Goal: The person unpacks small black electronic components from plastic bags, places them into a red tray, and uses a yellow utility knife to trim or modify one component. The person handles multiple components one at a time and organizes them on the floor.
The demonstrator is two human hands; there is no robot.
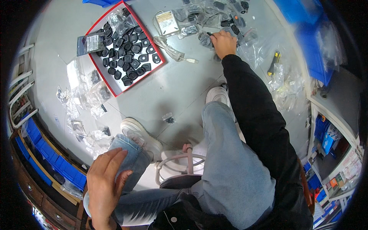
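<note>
Reaches far forward with the right hand (225, 44) to the heap of bagged black parts (214, 19), right of centre at the top of the view, on the grey floor (184, 84). Bends the right fingers (217, 35) downward, close together, at the near side of the heap; cannot tell of anything gripped, with the tips hidden among the plastic.

Just left of the heap, a white boxy device (167, 23) with a label, and below it a pale bundled cable (172, 53) ending in a plug. Farther left, a red-rimmed box (140, 78), white inside, set at a slant: full of small black casings (136, 48), many overlapping, with clear bags (120, 22) over its far end and a dark labelled bag (85, 45) overhanging its left edge.

Between box, heap and shoes (142, 140), an open stretch of floor, with one small clear bag (168, 118) near the middle. Along the left side, scattered clear bags (96, 143), some with dark parts; to the right, a yellow-and-black cutter (274, 63) beside crumpled plastic.

Holds the left hand (102, 182) over the left leg, with fingers loosely curved, thumb apart and nothing visible in the grasp. At the outer edges, blue bins (57, 153) at left, and more blue bins at upper right, bounding the floor.
</note>
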